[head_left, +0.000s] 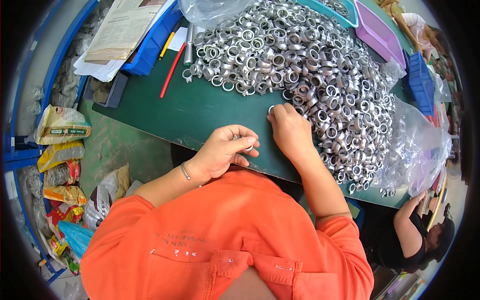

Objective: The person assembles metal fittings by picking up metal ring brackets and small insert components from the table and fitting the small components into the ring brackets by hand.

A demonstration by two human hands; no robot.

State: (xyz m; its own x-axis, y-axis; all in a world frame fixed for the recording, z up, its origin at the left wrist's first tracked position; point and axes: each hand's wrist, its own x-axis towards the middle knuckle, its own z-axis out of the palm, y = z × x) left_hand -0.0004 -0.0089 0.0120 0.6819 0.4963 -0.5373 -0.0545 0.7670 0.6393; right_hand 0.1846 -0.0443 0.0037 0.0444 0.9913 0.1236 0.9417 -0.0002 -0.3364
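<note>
A large heap of silvery metal rings [305, 60], many with a small lug on the side, covers the far and right part of the green table [200, 112]. My left hand [225, 147] is near the table's front edge, its thumb and fingers closed on one metal ring [248, 149]. The fingers mostly hide that ring. Farther right, at the near edge of the heap, my right hand [291, 129] points down to the tabletop. Its fingertips pinch another metal ring [270, 109], of which only a rim shows.
Left of the heap lie a red pen [172, 70], a yellow pencil [167, 45] and a metal rod [189, 45]. Newspapers [120, 30] rest on a blue bin [155, 42]. A purple tray [380, 32] and clear plastic bags [415, 145] border the heap. Two other people sit at right.
</note>
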